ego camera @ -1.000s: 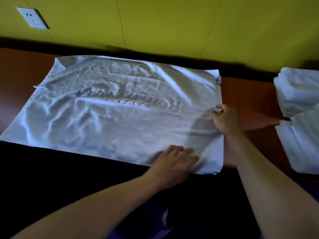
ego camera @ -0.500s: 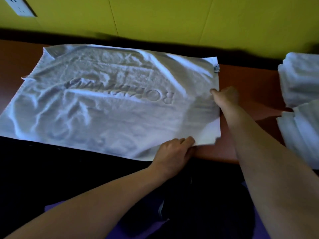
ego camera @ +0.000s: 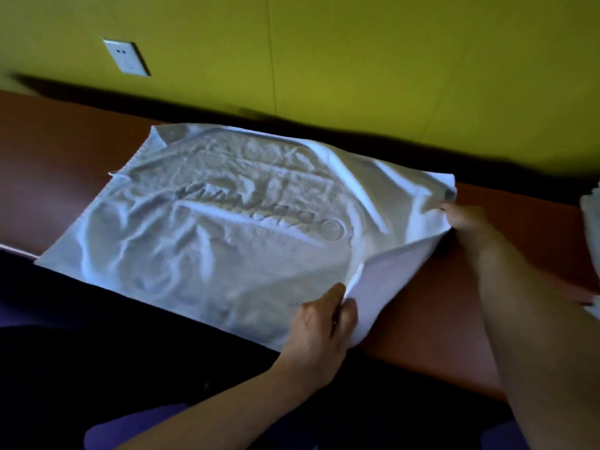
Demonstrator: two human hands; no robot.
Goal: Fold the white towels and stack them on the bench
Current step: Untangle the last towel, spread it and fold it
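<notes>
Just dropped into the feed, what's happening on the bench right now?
A person is starting a fold on a white towel spread flat over the reddish-brown bench. The left hand pinches the towel's near right corner and the right hand grips the right edge further back, so that side is lifted off the bench. The rest of the towel lies flat and wrinkled. More white towels show at the far right edge, mostly cut off.
</notes>
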